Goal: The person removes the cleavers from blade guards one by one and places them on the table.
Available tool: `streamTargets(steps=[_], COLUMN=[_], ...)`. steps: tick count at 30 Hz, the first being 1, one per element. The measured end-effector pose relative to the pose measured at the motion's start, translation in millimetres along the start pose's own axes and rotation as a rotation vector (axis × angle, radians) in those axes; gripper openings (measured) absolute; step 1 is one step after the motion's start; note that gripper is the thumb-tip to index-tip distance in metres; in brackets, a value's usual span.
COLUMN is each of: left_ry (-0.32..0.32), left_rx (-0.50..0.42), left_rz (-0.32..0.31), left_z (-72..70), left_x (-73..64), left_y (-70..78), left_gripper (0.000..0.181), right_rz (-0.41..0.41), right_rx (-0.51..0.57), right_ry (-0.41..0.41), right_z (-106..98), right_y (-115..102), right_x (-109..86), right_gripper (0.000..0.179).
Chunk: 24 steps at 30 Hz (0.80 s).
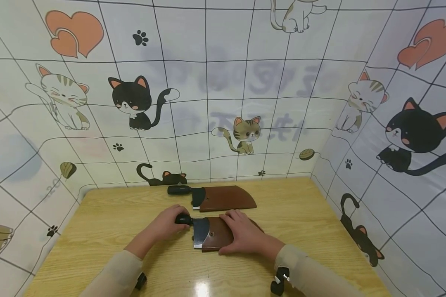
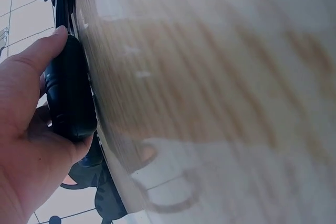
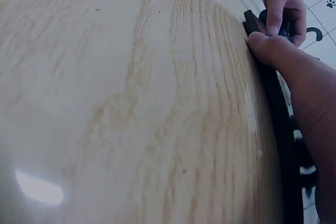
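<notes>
Two cleavers in brown leather sheaths lie one behind the other on the table. My left hand point(image 1: 168, 223) grips the black handle point(image 1: 183, 219) of the nearer cleaver; in the left wrist view, thumb and fingers are round that handle point(image 2: 73, 90). A strip of its blade point(image 1: 200, 234) shows beside the sheath point(image 1: 218, 236). Across this sheath lies my right hand point(image 1: 246, 234), thumb at the near edge and fingers over the far edge, holding it. In the right wrist view the right thumb point(image 3: 268, 48) touches the sheath's edge, close to the left hand point(image 3: 283, 3).
Just behind lies the other sheathed cleaver point(image 1: 226, 199), its black handle point(image 1: 178, 189) pointing left. The wooden table point(image 1: 312, 243) ends against a white sheet point(image 1: 193, 144) with cat prints, which hangs at the back and both sides.
</notes>
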State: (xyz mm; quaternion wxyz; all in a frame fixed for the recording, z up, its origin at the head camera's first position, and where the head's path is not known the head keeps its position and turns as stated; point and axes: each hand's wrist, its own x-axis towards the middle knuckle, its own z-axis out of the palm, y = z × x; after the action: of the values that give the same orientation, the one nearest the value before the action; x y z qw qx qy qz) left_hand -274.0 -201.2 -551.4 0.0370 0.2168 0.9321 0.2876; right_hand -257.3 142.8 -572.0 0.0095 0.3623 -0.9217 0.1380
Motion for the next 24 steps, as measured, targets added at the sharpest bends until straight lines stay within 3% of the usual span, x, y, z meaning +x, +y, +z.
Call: streamTargets(steps=[8,13,24], left_ry=[0.026,0.063,0.123], left_rx=[-0.047,-0.066,0.135], left_rz=[0.052,0.100,0.212], left_z=[-4.0,-10.8,-10.2], left_x=[0.2,-2.9,-7.7], left_y=[-2.5,-1.7,-2.0], left_gripper=[0.024,0.023,0.033], right_rz=[-0.006,-0.019,-0.022], right_rx=[0.023,-0.043,-0.065], right_ry=[0.014,-0.002,-0.003], right_z=[-10.0,-19.6,-32.7], right_y=[-2.4,-5.9,-18.8], right_x=[-2.4,-0.7,-2.3], right_gripper=[0.122,0.131,0.129])
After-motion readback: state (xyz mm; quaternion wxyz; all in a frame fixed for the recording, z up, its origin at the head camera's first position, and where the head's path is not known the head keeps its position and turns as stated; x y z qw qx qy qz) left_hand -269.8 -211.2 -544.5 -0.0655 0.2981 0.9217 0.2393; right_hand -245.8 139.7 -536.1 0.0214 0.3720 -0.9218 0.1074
